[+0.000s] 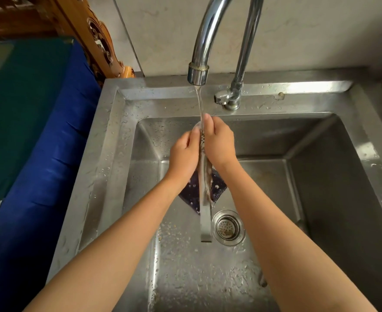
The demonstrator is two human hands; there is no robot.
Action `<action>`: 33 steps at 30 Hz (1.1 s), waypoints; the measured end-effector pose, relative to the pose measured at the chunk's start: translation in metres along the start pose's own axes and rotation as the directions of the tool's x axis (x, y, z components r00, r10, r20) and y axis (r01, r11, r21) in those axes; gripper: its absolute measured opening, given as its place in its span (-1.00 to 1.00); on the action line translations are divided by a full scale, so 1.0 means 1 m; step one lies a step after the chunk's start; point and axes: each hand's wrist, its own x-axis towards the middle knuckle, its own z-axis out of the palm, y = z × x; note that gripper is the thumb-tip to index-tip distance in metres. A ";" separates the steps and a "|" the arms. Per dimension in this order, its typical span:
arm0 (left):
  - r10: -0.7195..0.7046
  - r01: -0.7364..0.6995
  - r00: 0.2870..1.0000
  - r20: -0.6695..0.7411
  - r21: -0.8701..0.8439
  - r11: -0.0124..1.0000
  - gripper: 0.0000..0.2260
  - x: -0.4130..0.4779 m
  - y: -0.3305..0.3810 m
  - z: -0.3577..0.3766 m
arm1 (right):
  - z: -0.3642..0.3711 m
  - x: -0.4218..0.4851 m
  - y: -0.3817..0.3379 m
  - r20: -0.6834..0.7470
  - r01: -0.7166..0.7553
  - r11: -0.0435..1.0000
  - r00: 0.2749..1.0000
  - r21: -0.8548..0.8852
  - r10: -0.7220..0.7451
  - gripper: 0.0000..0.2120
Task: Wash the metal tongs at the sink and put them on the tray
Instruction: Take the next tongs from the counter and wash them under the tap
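The metal tongs point(205, 212) hang upright over the steel sink point(109, 140), hinge end down near the drain, perforated tips up between my palms. My left hand point(183, 156) and my right hand point(219, 144) press on the tongs from either side, fingers closed around the upper part. Water runs from the tap spout point(197, 75) in a thin stream onto the tips and my fingers. The tray is not in view.
A dark purple cloth point(192, 194) lies on the sink floor behind the tongs. The drain strainer point(228, 227) sits just right of the tongs' lower end. The tap base point(229, 99) stands on the back ledge. A blue-covered surface point(39, 154) lies to the left.
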 end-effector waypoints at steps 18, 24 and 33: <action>-0.165 0.123 0.976 -0.143 -0.266 0.956 -0.65 0.020 0.028 0.011 | -0.005 -0.005 -0.007 0.060 -0.013 0.992 0.998 -0.129 0.021 -0.58; -0.103 0.099 0.994 -0.035 -0.109 0.989 -0.69 0.006 0.018 0.015 | -0.010 0.006 -0.005 0.023 -0.090 0.996 0.996 -0.006 0.090 -0.56; -0.016 0.012 0.993 -0.119 -0.036 0.999 -0.66 0.025 0.035 0.009 | -0.004 -0.005 -0.005 0.068 -0.021 0.999 0.998 0.026 0.019 -0.64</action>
